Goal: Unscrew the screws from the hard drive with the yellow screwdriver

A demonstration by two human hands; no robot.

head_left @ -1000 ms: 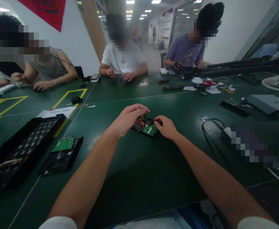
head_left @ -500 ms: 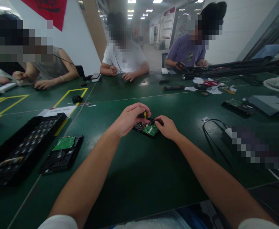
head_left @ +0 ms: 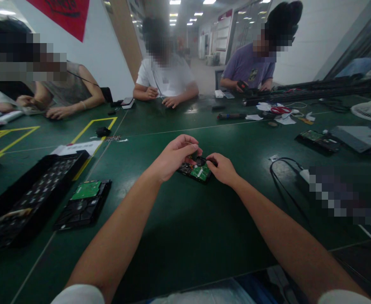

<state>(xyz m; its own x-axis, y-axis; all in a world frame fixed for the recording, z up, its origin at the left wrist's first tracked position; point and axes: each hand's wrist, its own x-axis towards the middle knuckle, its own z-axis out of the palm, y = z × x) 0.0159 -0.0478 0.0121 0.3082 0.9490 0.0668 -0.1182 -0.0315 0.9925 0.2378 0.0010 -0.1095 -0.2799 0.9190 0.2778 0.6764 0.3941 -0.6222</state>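
Observation:
A hard drive (head_left: 200,172) lies on the green table in front of me, its green circuit board facing up. My left hand (head_left: 179,157) curls over the drive's far left part. Its fingers are closed round a small dark thing with yellow on it, mostly hidden by the fingers. My right hand (head_left: 221,168) is at the drive's right edge, with thumb and forefinger pinched together. A thin black piece seems to lie between those fingertips, too small to name. Left of my forearm rests a second hard drive (head_left: 83,207), also with its green board up.
A long black tray (head_left: 33,194) stands at the left. On the right are another drive (head_left: 318,142), a grey box (head_left: 352,137), and a black cable (head_left: 276,185) by a blurred-out object. Several people sit across the table; a white fan (head_left: 369,110) is at far right.
My left hand has turned slightly, so the yellow on the thing it holds shows less. My right hand stays at the drive's edge. The drive has not visibly moved.

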